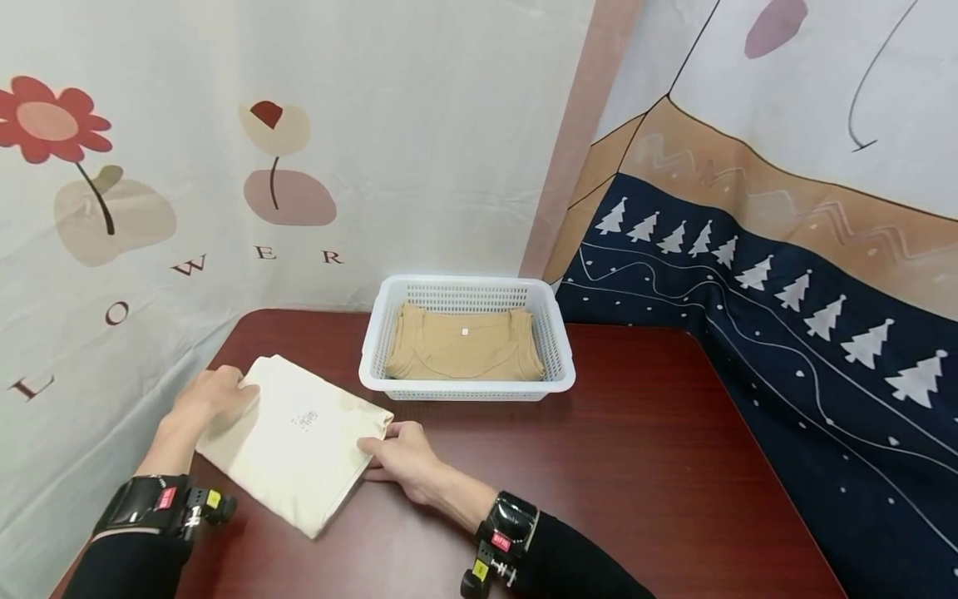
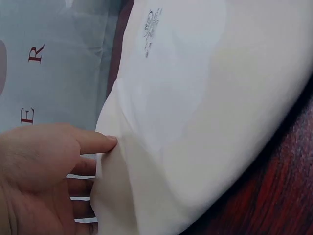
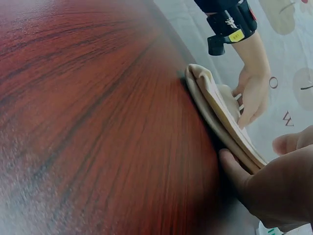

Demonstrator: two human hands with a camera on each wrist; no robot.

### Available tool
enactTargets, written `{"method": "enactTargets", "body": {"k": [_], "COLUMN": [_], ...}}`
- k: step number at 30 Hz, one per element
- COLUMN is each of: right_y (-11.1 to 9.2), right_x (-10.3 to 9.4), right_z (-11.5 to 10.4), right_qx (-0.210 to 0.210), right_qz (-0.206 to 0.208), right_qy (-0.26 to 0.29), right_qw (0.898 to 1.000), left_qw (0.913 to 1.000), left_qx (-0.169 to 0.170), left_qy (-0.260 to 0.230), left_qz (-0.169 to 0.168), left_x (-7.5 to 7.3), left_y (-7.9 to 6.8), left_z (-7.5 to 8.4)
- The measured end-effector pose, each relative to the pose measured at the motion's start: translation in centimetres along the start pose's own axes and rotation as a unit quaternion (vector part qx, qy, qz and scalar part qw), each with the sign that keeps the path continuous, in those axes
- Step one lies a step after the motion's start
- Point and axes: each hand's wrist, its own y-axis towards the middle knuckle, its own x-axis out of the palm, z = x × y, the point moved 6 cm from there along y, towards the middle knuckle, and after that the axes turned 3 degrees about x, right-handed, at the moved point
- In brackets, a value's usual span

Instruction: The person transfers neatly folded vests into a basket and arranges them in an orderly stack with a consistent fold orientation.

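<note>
A folded cream shirt (image 1: pixel 299 441) with a small dark print lies at a slant on the table's left part. My left hand (image 1: pixel 213 399) pinches its left edge; in the left wrist view the thumb of that hand (image 2: pixel 54 166) presses on top of the cloth and the fingers go beneath. At the opposite edge, my right hand (image 1: pixel 407 462) grips the shirt between thumb and fingers. The right wrist view shows the shirt's layered folds (image 3: pixel 220 115) from the side, with the right hand (image 3: pixel 281 188) at the near end.
A white plastic basket (image 1: pixel 467 391) stands at the back of the dark red table (image 1: pixel 636 466). Inside it lies a folded tan shirt (image 1: pixel 464 345). Printed curtains (image 1: pixel 434 150) hang behind and to both sides of the table.
</note>
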Motion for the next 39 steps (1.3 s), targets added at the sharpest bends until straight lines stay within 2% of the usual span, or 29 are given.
{"method": "enactTargets", "body": {"k": [6, 10, 13, 17, 20, 24, 29, 39], "right_y": [-0.5, -0.6, -0.7, -0.8, -0.8, -1.0, -1.6, -2.6], "right_x": [0.5, 0.7, 0.6, 0.2, 0.0, -0.5, -1.9, -4.9], "right_z": [0.1, 0.0, -0.2, -0.6, -0.6, -0.4, -0.5, -0.7], "right_qx": [-0.015, -0.03, -0.047, -0.07, -0.077, -0.062, -0.05, -0.034], "right_qz": [0.019, 0.04, 0.07, 0.106, 0.094, 0.058, 0.037, 0.006], "right_qy": [-0.033, -0.057, -0.109, -0.18, -0.178, -0.156, -0.154, -0.137], "right_qw": [0.999, 0.997, 0.99, 0.976, 0.977, 0.984, 0.986, 0.99], "left_qw": [0.9998, 0.9998, 0.9991, 0.9976, 0.9972, 0.9954, 0.9915, 0.9781], "left_qx": [-0.003, 0.006, 0.012, 0.011, 0.008, 0.007, 0.013, 0.031], "left_qy": [-0.007, -0.018, -0.042, -0.068, -0.073, -0.089, -0.119, -0.188], "left_qz": [-0.018, -0.006, 0.0, -0.005, -0.012, -0.035, -0.05, -0.084], "left_x": [0.2, 0.3, 0.4, 0.3, 0.2, 0.5, 1.3, 2.6], "left_y": [-0.4, -0.4, -0.6, -1.2, -1.7, -2.5, -3.2, -4.3], "left_z": [-0.4, -1.0, -1.2, -0.9, -0.7, -0.5, -0.2, 1.5]}}
